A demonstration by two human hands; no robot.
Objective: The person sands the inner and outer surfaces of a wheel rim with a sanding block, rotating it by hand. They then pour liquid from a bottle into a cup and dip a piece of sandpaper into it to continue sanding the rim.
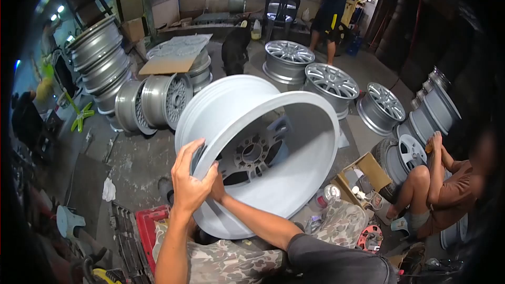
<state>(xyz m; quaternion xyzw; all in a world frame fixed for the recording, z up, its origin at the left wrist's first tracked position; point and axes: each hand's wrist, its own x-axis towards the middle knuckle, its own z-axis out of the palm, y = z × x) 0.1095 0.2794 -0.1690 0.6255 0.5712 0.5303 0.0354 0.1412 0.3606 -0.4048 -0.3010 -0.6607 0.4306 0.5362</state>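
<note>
A large light grey wheel rim (231, 106) stands tilted in front of me, over my legs in camouflage trousers. Its open barrel faces me, and the hub with its bolt holes shows deep inside. My left hand (188, 179) is at the rim's left edge, with its fingers wrapped round the lip. Just to the right, my right hand (216, 183) is also closed at the same edge, partly hidden behind my left hand. Whether anything small is between its fingers cannot be seen.
Silver rims (102, 58) are stacked at the left; more rims (331, 81) stand behind and right. A seated co-worker (447, 189) is at the right, near a cardboard box (368, 171). Another person (331, 10) stands at the back, near a black dog (236, 47). A red case (146, 231) lies lower left.
</note>
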